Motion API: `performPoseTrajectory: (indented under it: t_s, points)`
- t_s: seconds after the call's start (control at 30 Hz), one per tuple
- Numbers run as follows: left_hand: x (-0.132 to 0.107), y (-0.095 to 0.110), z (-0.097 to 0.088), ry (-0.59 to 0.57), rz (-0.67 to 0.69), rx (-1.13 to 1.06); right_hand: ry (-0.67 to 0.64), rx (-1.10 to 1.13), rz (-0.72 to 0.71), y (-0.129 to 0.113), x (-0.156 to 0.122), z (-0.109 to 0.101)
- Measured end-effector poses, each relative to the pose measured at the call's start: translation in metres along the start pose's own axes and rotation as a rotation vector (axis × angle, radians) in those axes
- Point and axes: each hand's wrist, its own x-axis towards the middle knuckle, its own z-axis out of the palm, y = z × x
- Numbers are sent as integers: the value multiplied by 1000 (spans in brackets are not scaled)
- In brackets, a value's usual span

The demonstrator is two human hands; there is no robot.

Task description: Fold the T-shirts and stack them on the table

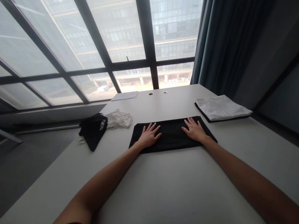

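Observation:
A black garment [171, 132] lies folded into a flat rectangle on the white table [177, 183] in front of me. My left hand [149, 137] rests flat on its left part, fingers spread. On the right part my right hand [194, 130] also lies flat with its fingers apart. Neither hand holds anything.
A crumpled black garment [93, 130] hangs over the table's left edge beside a crumpled white one [119, 119]. A folded stack, white on black [220, 107], lies at the right. A sheet of paper [125, 95] and two cable holes sit at the back. Window ahead, curtain at right.

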Motion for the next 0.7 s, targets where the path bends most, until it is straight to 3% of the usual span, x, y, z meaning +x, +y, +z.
performPoseTrajectory:
  t_s: [0.2, 0.33, 0.53, 0.7]
  points:
    - [0, 0, 2, 14, 2, 0, 50, -40, 170, 34, 9, -1]
    - [3, -5, 0, 42, -9, -28, 70, -42, 173, 35, 9, 1]
    - [9, -26, -1, 90, -288, -5, 78, -22, 168, 33, 9, 1]
    - [10, -33, 2, 63, -290, 2, 81, -21, 174, 32, 8, 1]
